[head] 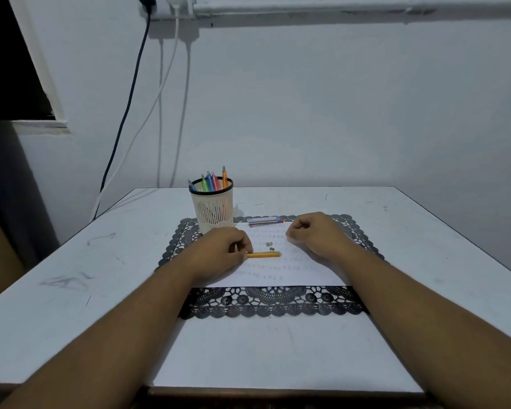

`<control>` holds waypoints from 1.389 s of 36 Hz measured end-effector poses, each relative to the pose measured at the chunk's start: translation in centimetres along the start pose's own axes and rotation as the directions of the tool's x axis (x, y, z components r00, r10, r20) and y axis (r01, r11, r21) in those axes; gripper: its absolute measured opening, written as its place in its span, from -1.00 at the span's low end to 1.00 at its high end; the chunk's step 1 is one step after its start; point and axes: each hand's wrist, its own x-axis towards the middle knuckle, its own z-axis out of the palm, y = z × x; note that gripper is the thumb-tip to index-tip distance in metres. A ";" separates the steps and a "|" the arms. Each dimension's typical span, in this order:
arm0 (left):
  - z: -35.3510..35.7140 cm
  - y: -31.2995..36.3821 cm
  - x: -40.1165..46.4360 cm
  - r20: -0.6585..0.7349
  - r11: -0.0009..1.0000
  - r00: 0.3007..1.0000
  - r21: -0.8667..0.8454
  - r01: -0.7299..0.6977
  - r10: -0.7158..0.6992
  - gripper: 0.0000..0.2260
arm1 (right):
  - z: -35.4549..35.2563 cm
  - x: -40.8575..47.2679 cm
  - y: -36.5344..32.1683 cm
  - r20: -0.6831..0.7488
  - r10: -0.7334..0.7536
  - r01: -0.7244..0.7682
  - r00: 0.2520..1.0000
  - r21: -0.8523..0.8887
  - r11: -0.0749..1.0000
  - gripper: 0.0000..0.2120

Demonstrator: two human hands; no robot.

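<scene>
Friend: How far have you got with that pencil?

Me: About the middle, I'd say. The orange pencil (264,254) lies flat on the sheet of paper (292,274), running left to right, and my left hand (219,250) pinches its left end between thumb and forefinger. Two small parts (269,246) sit loose on the sheet just beyond it, so I judge the pencil is opened up. They look like its cap and eraser, but they are too small to be sure.

Friend: And your right hand?

Me: My right hand (313,234) rests on the right side of the paper, apart from the pencil, fingers curled in with the thumb against the forefinger. It may be nipping a lead, but I cannot tell; nothing shows at the fingertips.

Friend: Where do the leads come from?

Me: The lead case (264,221) lies at the far edge of the sheet, near the mesh cup (214,211) of coloured pencils that stands on the lace mat (272,302). Whether the case is open I cannot see.

Friend: So what's left?

Me: Feeding a lead in, if none is in already, then fitting the small parts back on. After that, I suppose, the pencil goes into the cup with the rest.
</scene>
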 end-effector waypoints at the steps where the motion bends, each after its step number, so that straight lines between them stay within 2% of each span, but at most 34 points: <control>1: 0.2 0.2 0.1 -0.009 1.000 1.000 0.014 -0.014 0.014 -0.90 | 0.0 0.2 -0.2 -0.019 0.023 -0.022 1.000 0.041 0.999 -0.91; 3: 0.5 0.8 0.3 -0.016 0.998 0.999 0.035 -0.043 0.044 -0.91 | -0.4 1.0 -0.9 -0.043 0.032 -0.030 0.999 0.045 0.999 -0.90; 4: 0.6 1.2 0.5 -0.016 0.997 0.998 0.049 -0.053 0.054 -0.91 | -0.7 1.6 -1.2 -0.042 0.012 -0.012 0.999 -0.007 1.000 -0.91; 7: 0.9 1.8 0.8 -0.017 0.994 0.998 0.093 -0.053 0.055 -0.89 | -1.4 3.5 -2.1 -0.009 -0.069 0.063 0.998 -0.299 0.952 -0.91; 14: 0.5 1.0 0.3 -0.028 0.996 0.999 0.087 -0.025 0.027 -0.90 | 0.3 6.8 -2.1 0.076 -0.105 0.130 0.992 -0.549 0.826 -0.66; 17: 0.2 0.7 0.2 -0.031 0.999 0.999 0.046 -0.011 0.013 -0.91 | 1.1 7.7 -2.1 0.084 -0.125 0.150 0.989 -0.604 0.783 -0.71; 22: 0.2 0.6 0.2 -0.034 1.000 0.999 0.028 -0.013 0.014 -0.90 | 1.9 8.5 -2.4 0.115 -0.100 0.150 0.988 -0.614 0.775 -0.91; 24: 0.1 0.5 0.1 -0.037 1.000 0.999 0.022 -0.018 0.019 -0.90 | 2.2 8.6 -2.4 0.113 -0.093 0.142 0.989 -0.581 0.801 -0.96; 28: 0.0 0.4 0.2 -0.038 0.999 0.999 0.018 -0.026 0.027 -0.89 | 2.2 8.4 -2.1 0.082 -0.099 0.126 0.992 -0.500 0.857 -0.87; 32: -0.1 0.4 0.3 -0.062 0.998 0.997 0.035 -0.052 0.054 -0.90 | 1.6 7.8 -2.5 0.087 -0.156 0.179 0.984 -0.456 0.872 -0.91; 35: -0.3 0.4 0.5 -0.142 0.995 0.985 0.048 -0.089 0.095 -0.91 | 1.1 6.8 -3.3 0.047 -0.197 0.201 0.979 -0.353 0.914 -0.89; 37: -0.3 0.5 0.6 -0.217 0.988 0.966 0.096 -0.124 0.142 -0.86 | 0.7 5.8 -3.8 0.035 -0.201 0.203 0.979 -0.261 0.944 -0.94; 41: -0.3 0.9 1.0 -0.387 0.976 0.904 0.180 -0.120 0.182 -0.66 | 0.3 3.0 -4.9 0.106 -0.208 0.221 0.972 -0.126 0.967 -0.95; 44: -0.2 1.3 1.1 -0.429 0.964 0.880 0.245 -0.106 0.205 -0.57 | 0.4 1.2 -5.4 0.161 -0.227 0.239 0.960 -0.062 0.969 -0.94; 50: -0.3 2.0 0.6 -0.447 0.908 0.846 0.409 -0.096 0.291 -0.72 | 1.9 -0.4 -5.2 0.121 -0.295 0.283 0.948 0.108 0.953 -0.95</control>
